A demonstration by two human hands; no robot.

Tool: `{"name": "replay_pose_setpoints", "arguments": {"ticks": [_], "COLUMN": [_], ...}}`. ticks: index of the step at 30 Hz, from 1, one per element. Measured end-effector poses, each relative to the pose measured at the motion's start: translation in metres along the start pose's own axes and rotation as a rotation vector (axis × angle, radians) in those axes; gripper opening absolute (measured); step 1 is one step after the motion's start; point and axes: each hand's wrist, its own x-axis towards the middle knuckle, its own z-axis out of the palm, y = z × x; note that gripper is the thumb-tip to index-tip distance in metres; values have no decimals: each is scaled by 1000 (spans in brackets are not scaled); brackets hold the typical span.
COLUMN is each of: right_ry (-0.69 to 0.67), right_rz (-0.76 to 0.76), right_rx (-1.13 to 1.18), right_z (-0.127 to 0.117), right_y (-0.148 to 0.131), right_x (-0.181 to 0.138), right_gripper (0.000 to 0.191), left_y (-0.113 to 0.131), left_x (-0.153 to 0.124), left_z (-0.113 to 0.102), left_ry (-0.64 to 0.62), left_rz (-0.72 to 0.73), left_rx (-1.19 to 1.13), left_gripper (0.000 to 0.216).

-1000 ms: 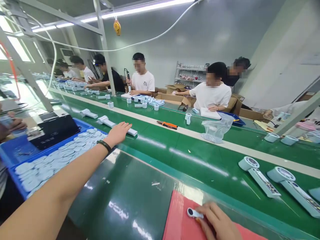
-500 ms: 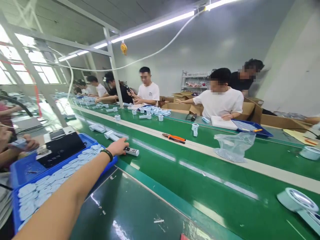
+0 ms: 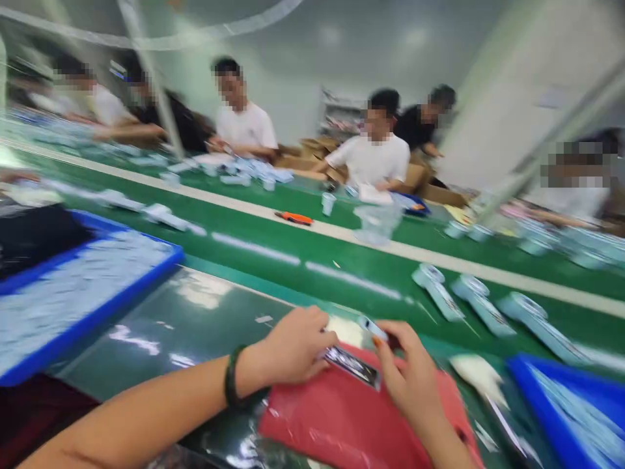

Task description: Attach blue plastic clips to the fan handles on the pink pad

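Note:
My left hand point(image 3: 297, 345), a dark bracelet at its wrist, is closed round one end of a handle piece with a dark, detailed inner side point(image 3: 354, 367). This piece is held just over a red pad point(image 3: 342, 417). To its right, my right hand point(image 3: 407, 368) pinches a small light-blue part point(image 3: 374, 327) between thumb and fingers, close to the handle's far end. Blur hides the part's exact kind. Beyond the hands, several light-blue magnifier-like pieces point(image 3: 481, 303) with round heads lie on the green belt point(image 3: 273, 273).
A blue tray point(image 3: 146, 286) of flat light-blue pieces is at left; another blue tray point(image 3: 547, 404) stands at right. A white-headed tool point(image 3: 481, 378) lies beside the pad. Orange-handled pliers point(image 3: 295, 218) and a clear bag point(image 3: 378, 221) rest across the belt. Several co-workers sit opposite.
My left hand has brought the handle piece from the belt back to the red pad. My right hand has come into view with the small part. The view has swung right and down.

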Motion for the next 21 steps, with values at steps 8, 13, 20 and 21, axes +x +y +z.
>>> {"name": "replay_pose_setpoints", "arguments": {"ticks": [8,13,20,21], "right_ry": [-268,-369,-212,-197], "right_rz": [120,19,-90,-110], "right_rx": [-105,-225,-17,49], "right_z": [-16,0,11,15], "right_y": [-10,-16,4,17], "right_x": [-25,-26,-36,-35], "right_gripper": [16,17,33,37], "left_y": [4,8,26,25], "left_x": [11,10,7,9], "left_z": [20,13,15,19], "left_ry": [83,118,67,56], "left_rz": [37,99,-64,-72], "left_rx": [-259,-476,-365,-336], "left_gripper": [28,22,9,12]}}
